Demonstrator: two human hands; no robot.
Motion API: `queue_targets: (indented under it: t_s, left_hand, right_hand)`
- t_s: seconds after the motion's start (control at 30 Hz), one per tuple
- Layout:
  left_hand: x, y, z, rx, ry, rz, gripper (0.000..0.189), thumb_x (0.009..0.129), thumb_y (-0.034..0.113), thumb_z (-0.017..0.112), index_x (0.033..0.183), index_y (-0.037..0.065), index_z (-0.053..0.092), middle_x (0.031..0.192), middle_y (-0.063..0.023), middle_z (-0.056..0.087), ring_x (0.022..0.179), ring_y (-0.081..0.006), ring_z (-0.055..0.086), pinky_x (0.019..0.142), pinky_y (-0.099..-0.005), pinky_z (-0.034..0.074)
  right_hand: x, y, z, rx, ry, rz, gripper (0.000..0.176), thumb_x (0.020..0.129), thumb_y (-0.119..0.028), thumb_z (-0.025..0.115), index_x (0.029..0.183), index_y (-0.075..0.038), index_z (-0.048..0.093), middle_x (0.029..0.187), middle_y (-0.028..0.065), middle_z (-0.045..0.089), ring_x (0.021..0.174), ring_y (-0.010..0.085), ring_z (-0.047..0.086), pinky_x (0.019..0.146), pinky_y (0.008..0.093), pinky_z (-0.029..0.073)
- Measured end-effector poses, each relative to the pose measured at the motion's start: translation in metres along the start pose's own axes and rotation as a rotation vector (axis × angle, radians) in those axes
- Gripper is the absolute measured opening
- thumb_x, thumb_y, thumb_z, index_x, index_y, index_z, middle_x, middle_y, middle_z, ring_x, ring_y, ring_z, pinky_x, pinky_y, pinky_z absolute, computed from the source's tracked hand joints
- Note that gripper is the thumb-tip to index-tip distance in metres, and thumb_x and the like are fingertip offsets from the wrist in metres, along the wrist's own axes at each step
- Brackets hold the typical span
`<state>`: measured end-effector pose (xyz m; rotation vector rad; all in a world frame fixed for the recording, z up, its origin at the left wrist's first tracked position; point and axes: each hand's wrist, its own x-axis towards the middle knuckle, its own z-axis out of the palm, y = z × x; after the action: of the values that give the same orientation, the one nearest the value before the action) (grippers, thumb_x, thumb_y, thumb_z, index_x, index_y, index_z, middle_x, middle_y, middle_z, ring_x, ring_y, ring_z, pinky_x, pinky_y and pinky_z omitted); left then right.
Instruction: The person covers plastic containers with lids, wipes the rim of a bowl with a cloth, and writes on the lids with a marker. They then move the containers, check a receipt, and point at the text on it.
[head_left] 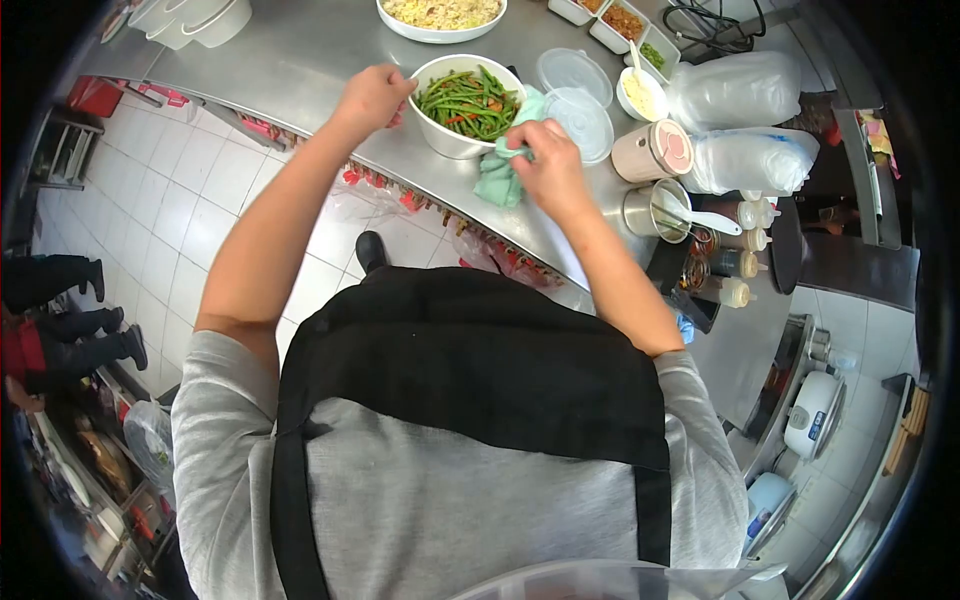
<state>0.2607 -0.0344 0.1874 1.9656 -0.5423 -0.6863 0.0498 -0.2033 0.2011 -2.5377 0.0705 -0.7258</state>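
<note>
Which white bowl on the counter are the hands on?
The bowl of green beans: left hand holds its rim, right hand presses a green cloth to it. The rice bowl and small bowl sit untouched.

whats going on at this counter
A person in a grey shirt and black apron stands at a steel counter. Their left hand grips the rim of a white bowl of green beans. Their right hand presses a green cloth against the opposite side of the rim. Clear plastic lids lie beside the bowl.
</note>
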Motion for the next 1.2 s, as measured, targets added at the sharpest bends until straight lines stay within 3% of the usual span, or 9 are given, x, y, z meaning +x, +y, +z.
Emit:
queue_targets:
  t_s: [0.1, 0.2, 0.4, 0.5, 0.7, 0.93, 1.0, 1.07, 1.2]
  left_hand:
    - [-0.040, 0.011, 0.037, -0.151, 0.111, -0.127, 0.042, 0.086, 0.042, 0.062, 0.077, 0.004, 0.049, 0.058, -0.0044, 0.054, 0.044, -0.0145, 0.056, 0.039, -0.0280, 0.045]
    - [-0.072, 0.006, 0.073, -0.431, 0.119, -0.150, 0.031, 0.088, 0.030, 0.060, 0.077, 0.003, 0.050, 0.059, -0.0062, 0.056, 0.047, -0.0141, 0.057, 0.043, -0.0276, 0.048]
    - [-0.025, 0.002, 0.008, -0.005, -0.021, -0.007, 0.026, 0.088, 0.022, 0.057, 0.075, 0.001, 0.050, 0.059, -0.0057, 0.054, 0.047, -0.0142, 0.056, 0.043, -0.0273, 0.047]
    - [-0.021, 0.007, 0.014, 0.016, 0.226, 0.053, 0.020, 0.084, 0.017, 0.059, 0.079, -0.001, 0.051, 0.060, -0.0088, 0.059, 0.048, -0.0176, 0.060, 0.044, -0.0307, 0.048]
    - [-0.075, 0.009, 0.067, -0.429, 0.244, 0.032, 0.025, 0.081, 0.008, 0.058, 0.101, -0.001, 0.045, 0.061, -0.0092, 0.060, 0.051, -0.0176, 0.062, 0.047, -0.0318, 0.050]
    - [-0.023, 0.014, 0.001, 0.034, 0.011, 0.075, 0.026, 0.077, 0.004, 0.058, 0.102, 0.001, 0.053, 0.062, -0.0077, 0.059, 0.047, -0.0140, 0.057, 0.045, -0.0287, 0.049]
    - [-0.013, 0.013, -0.004, 0.013, -0.055, 0.067, 0.026, 0.080, 0.007, 0.060, 0.104, 0.002, 0.054, 0.064, -0.0069, 0.059, 0.049, -0.0133, 0.057, 0.045, -0.0272, 0.049]
    - [-0.013, 0.021, -0.007, 0.027, -0.075, 0.058, 0.026, 0.082, 0.009, 0.060, 0.107, 0.002, 0.054, 0.066, -0.0069, 0.059, 0.051, -0.0131, 0.057, 0.046, -0.0268, 0.049]
    - [-0.022, 0.029, -0.002, -0.023, -0.107, -0.025, 0.027, 0.087, 0.010, 0.056, 0.113, 0.003, 0.053, 0.069, -0.0071, 0.060, 0.053, -0.0130, 0.058, 0.047, -0.0266, 0.050]
  right_hand:
    - [0.004, -0.030, 0.020, -0.051, 0.088, -0.024, 0.022, 0.059, 0.000, 0.067, 0.075, -0.011, 0.055, 0.071, 0.0049, 0.059, 0.070, 0.0265, 0.055, 0.060, 0.0374, 0.046]
    - [0.003, -0.049, 0.031, -0.039, 0.095, -0.013, 0.022, 0.059, -0.001, 0.067, 0.074, -0.012, 0.054, 0.070, 0.0049, 0.059, 0.070, 0.0262, 0.056, 0.059, 0.0371, 0.045]
    - [0.005, -0.015, 0.015, 0.017, 0.015, -0.005, 0.023, 0.059, -0.001, 0.068, 0.076, -0.011, 0.056, 0.070, 0.0055, 0.059, 0.071, 0.0252, 0.056, 0.060, 0.0371, 0.046]
    - [0.010, -0.016, 0.017, 0.054, 0.013, 0.151, 0.023, 0.059, -0.002, 0.068, 0.076, -0.011, 0.056, 0.070, 0.0056, 0.059, 0.069, 0.0249, 0.056, 0.060, 0.0371, 0.046]
    - [0.005, -0.049, 0.031, -0.013, 0.053, -0.031, 0.023, 0.059, 0.000, 0.066, 0.076, -0.011, 0.056, 0.074, 0.0033, 0.061, 0.070, 0.0250, 0.056, 0.060, 0.0370, 0.045]
    - [-0.001, 0.009, -0.009, -0.006, -0.001, -0.110, 0.024, 0.062, 0.005, 0.066, 0.080, -0.008, 0.058, 0.080, 0.0053, 0.064, 0.078, 0.0216, 0.061, 0.068, 0.0317, 0.050]
    - [-0.002, 0.041, -0.013, 0.498, 0.181, 0.303, 0.021, 0.068, 0.007, 0.067, 0.081, -0.006, 0.058, 0.084, 0.0046, 0.064, 0.080, 0.0140, 0.060, 0.071, 0.0261, 0.049]
    - [0.003, 0.037, -0.047, 0.747, 0.337, 0.411, 0.018, 0.072, 0.006, 0.068, 0.083, -0.005, 0.059, 0.086, 0.0027, 0.063, 0.080, 0.0086, 0.058, 0.074, 0.0233, 0.048]
    - [-0.001, 0.040, -0.053, 0.649, 0.367, 0.467, 0.020, 0.072, 0.006, 0.067, 0.087, -0.005, 0.059, 0.087, 0.0014, 0.061, 0.080, 0.0085, 0.057, 0.072, 0.0238, 0.047]
